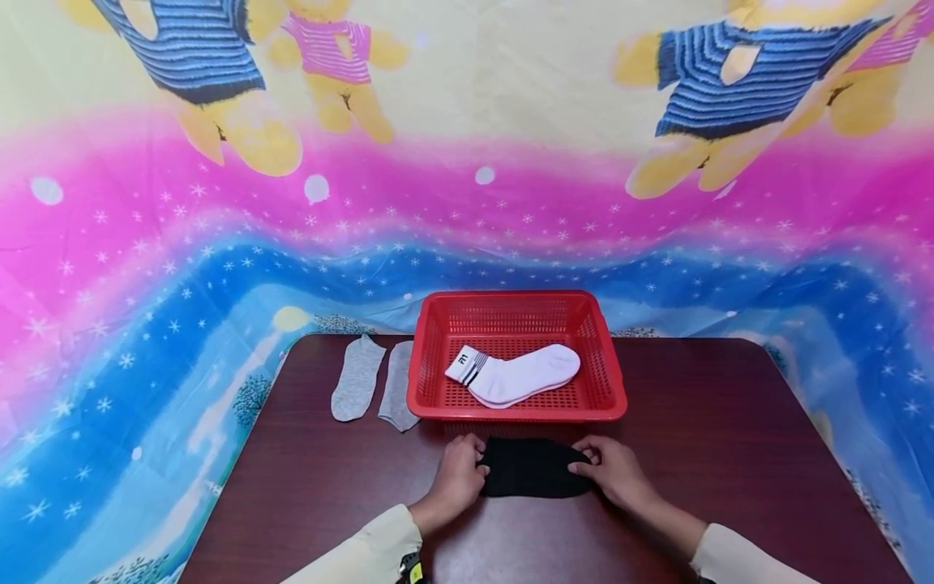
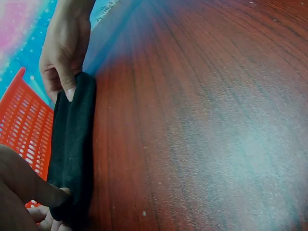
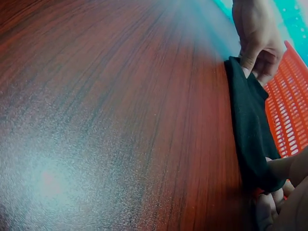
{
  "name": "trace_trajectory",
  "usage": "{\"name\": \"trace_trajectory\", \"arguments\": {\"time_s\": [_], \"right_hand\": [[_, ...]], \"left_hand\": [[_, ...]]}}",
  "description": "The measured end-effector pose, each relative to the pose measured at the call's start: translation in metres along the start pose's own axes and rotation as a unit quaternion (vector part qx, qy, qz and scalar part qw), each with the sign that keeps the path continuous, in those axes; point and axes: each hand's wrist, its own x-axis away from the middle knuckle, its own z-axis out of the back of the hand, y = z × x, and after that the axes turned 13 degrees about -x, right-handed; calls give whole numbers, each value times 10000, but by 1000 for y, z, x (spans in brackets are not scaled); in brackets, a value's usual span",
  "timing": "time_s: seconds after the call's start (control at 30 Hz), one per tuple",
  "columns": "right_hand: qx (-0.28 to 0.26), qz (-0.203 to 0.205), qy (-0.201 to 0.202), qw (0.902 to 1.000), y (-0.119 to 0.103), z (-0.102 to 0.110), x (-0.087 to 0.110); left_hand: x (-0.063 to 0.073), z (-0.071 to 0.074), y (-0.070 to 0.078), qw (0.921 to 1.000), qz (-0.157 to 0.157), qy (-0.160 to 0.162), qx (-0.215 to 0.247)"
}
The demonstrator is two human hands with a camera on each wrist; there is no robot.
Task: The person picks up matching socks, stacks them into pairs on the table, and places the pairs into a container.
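A black sock [image 1: 536, 468] is stretched sideways between my two hands, in front of the red basket. My left hand [image 1: 460, 473] pinches its left end between thumb and fingers. At the other end my right hand [image 1: 619, 473] pinches the sock in the same way. In the left wrist view the black sock [image 2: 73, 139] runs in a long strip close over the table, with the thumbs on top. The right wrist view has the same black sock [image 3: 250, 130] sagging slightly between the hands, fingertips partly hidden beneath it.
A red plastic basket [image 1: 516, 414] stands at the table's back, with a pair of white striped-cuff socks [image 1: 525, 375] inside. Left of it lie two grey socks [image 1: 357, 379], one partly behind the basket. The brown table [image 1: 730, 438] ends at a patterned cloth backdrop [image 1: 467, 195].
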Motion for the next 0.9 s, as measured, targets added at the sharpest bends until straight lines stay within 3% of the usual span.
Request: {"name": "trace_trajectory", "arguments": {"time_s": [0.33, 0.53, 0.73, 0.83, 0.9], "right_hand": [[-71, 123, -14, 9999, -3, 4, 3], [-1148, 125, -196, 9931, -4, 8, 8], [-2230, 67, -769, 9717, -4, 18, 13], [-2825, -314, -1118, 9522, -4, 26, 16], [-3230, -588, -1381, 9344, -7, 32, 19]], "left_hand": [[-3, 19, 2, 9983, 279, -402, 310], [0, 26, 4, 9960, 378, -485, 651], [3, 40, 6, 9879, 378, -811, 1267], [3, 53, 7, 9783, 436, -1051, 1733], [4, 62, 9, 9662, 569, -1295, 2155]]}}
